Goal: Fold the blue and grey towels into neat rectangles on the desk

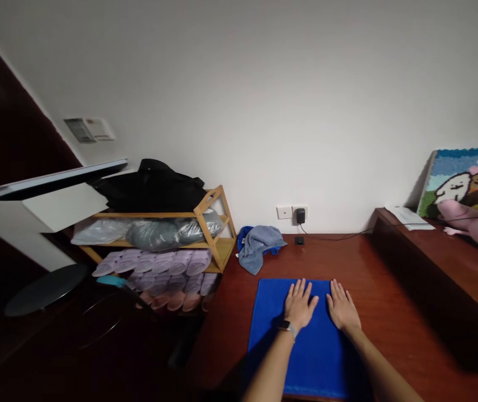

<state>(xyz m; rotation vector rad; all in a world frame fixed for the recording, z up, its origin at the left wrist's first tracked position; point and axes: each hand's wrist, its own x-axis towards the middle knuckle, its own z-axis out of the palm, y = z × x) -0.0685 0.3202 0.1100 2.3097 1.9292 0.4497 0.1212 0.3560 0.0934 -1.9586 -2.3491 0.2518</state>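
A bright blue cloth (306,365) lies spread flat on the reddish-brown wooden desk (398,329). My left hand (300,306), with a watch (286,326) on its wrist, rests palm down on the upper middle of the cloth, fingers stretched out. Along the cloth's right edge my right hand (343,307) also lies flat, partly on the desk, its fingers extended. Neither hand grips anything. Beyond the cloth's far left corner sits a crumpled grey-blue towel (259,244), with another blue cloth (245,231) bunched under it.
A black adapter (300,216) is plugged into the wall, its cable running right. A raised ledge (465,251) carries papers (409,218), a pink plush toy (476,223) and a colourful picture (469,173). Left stands a wooden rack (218,223) with slippers (159,262) and a black bag (155,190).
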